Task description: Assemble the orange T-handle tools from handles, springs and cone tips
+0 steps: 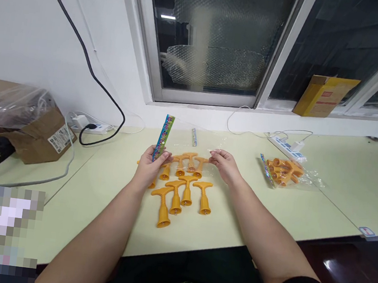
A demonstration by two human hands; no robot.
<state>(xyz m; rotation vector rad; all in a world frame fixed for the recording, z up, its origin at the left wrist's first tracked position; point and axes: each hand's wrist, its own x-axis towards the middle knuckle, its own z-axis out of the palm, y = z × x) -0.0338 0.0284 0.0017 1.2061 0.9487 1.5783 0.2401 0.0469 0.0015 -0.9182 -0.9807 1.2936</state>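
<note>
In my left hand [150, 164] is a clear plastic bag by its colourful printed header card [165, 134], which stands up between thumb and fingers. My right hand [226, 165] pinches the clear film on the bag's other side. Several yellow T-shaped plastic pieces [187, 192] with flared, bell-like ends lie on the table below and between my hands. Some of those at the back [190, 160] show through or behind the film, and I cannot tell whether any is inside the bag. A second small printed card [194, 137] lies farther back.
A filled bag of yellow pieces [283, 171] lies on the pale table [232, 234] to the right. Power strips [286, 149] and cables run along the wall. An opened cardboard box [46, 138] stands at left, and a yellow carton [325, 97] leans on the window sill.
</note>
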